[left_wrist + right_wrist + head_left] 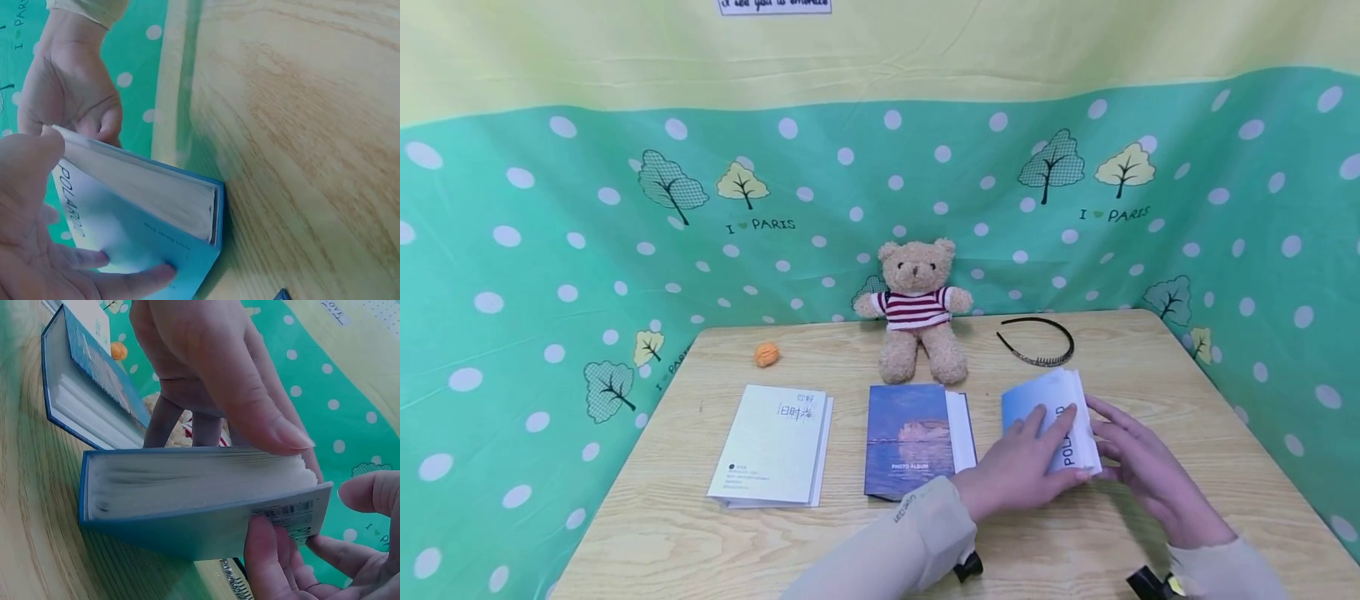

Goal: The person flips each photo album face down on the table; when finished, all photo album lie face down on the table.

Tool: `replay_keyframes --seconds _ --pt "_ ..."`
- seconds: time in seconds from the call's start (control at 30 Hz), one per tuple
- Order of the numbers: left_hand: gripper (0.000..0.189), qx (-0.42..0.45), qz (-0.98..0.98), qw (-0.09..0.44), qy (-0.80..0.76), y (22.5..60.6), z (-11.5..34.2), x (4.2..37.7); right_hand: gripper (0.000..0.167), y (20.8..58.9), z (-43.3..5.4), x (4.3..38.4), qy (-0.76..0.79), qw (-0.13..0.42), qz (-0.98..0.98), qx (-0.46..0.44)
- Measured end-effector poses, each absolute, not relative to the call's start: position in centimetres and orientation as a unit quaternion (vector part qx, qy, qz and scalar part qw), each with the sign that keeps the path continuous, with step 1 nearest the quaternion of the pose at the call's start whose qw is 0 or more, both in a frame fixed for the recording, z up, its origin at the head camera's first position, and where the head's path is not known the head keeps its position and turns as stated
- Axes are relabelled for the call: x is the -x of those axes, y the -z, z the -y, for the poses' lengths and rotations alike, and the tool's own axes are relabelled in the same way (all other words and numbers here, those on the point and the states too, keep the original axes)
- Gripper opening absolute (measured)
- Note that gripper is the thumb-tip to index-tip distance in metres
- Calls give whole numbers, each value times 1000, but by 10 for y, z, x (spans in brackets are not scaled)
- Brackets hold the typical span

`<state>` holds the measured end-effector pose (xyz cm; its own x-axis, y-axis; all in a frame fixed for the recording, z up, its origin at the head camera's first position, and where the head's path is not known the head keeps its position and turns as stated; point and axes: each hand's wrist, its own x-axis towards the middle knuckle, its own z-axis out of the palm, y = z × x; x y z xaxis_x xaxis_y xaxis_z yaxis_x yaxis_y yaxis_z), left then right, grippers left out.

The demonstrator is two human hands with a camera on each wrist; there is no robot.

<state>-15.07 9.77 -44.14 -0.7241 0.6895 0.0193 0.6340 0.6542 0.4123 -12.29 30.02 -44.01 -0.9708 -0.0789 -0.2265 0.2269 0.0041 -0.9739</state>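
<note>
A light blue photo album (1027, 399) with "POLAROID"-like lettering is tilted up at the table's right side, its white page edges showing. My left hand (1017, 468) grips it from the front, fingers spread over the cover and thumb at the page edge. On its other side is my right hand (1150, 467); in the right wrist view its fingertips (262, 544) touch the back cover by a barcode, while the thumb stands apart from the album. A darker blue photo album (906, 437) with a seascape cover lies left of my left hand.
A white album (775, 442) lies on the left of the wooden table (647, 542). Along the back are an orange crumpled ball (767, 354), a teddy bear (916, 312) in a striped shirt and a black headband (1052, 361). Green dotted cloth (820, 183) surrounds the table.
</note>
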Motion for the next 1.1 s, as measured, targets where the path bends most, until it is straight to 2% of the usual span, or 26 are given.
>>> replay_keyframes --seconds 0.23,0.6,1.1 --pt "76 -352 -883 120 -286 442 -98 153 51 439 -296 122 717 111 -687 -22" --pt "98 -314 -856 125 -392 438 -96 156 51 437 -289 123 667 93 -739 -16" --pt "99 -252 -821 137 -493 434 -96 155 55 446 -285 122 645 88 -759 15"
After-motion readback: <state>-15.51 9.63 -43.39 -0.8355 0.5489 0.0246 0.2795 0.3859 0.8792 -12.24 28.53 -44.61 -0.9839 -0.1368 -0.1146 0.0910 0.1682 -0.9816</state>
